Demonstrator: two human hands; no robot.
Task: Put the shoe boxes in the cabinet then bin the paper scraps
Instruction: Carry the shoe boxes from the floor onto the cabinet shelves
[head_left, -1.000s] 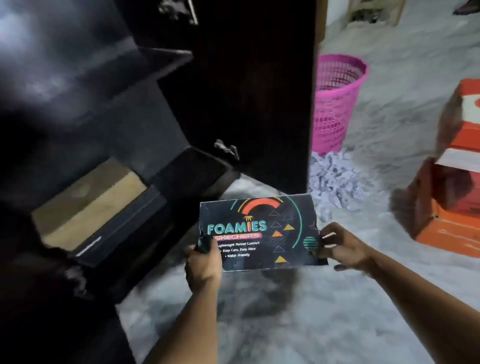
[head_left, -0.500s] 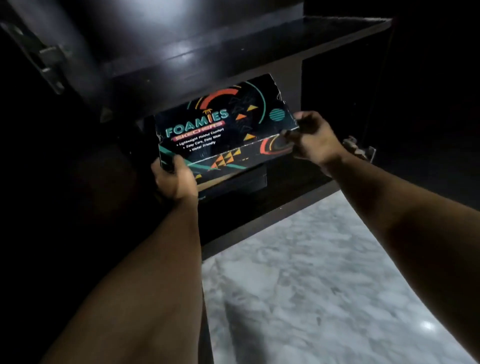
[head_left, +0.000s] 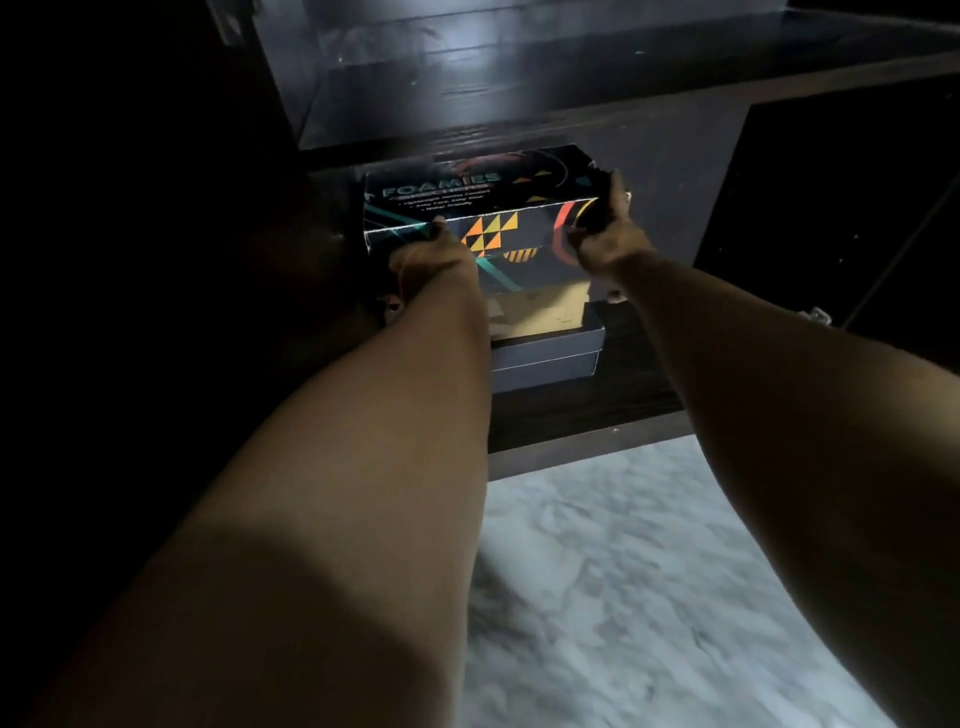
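Left hand (head_left: 434, 257) and right hand (head_left: 605, 236) each grip an end of the Foamies box (head_left: 483, 208), long axis spanning between them; grey box (head_left: 545, 348) directly below, cabinet shelf (head_left: 571, 410) beneath.

Two shoe boxes: a dark printed box (head_left: 483, 208) at 12 o'clock, a tan-lidded box (head_left: 545, 338) just under it. Two hands: left (head_left: 431, 260), right (head_left: 605, 244). One cabinet (head_left: 571, 104).

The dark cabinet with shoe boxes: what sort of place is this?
Probably a home, at a storage cabinet: a marble-look floor, dark shelves, and a Foamies shoe box going onto another box.
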